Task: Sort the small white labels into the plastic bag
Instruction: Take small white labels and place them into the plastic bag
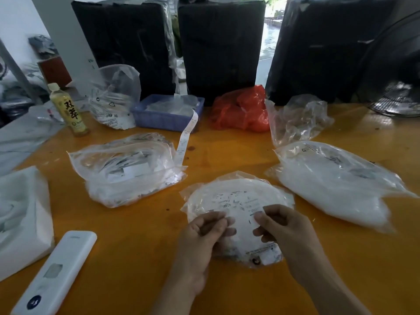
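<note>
Head view – left hand point(205, 233), right hand point(280, 226) pinch plastic bag point(238, 196) edge.

Both hands, left hand point(205, 233) and right hand point(280, 228), pinched the near edge of a clear plastic bag point(238, 201) on the orange table point(136, 246).

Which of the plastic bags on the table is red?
The crumpled red bag at the back, right of the blue tray; every other bag is clear or white.

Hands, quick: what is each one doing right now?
Left hand: fingers curled, pinching the edge of the plastic bag.
Right hand: fingers curled, pinching the same bag.
</note>
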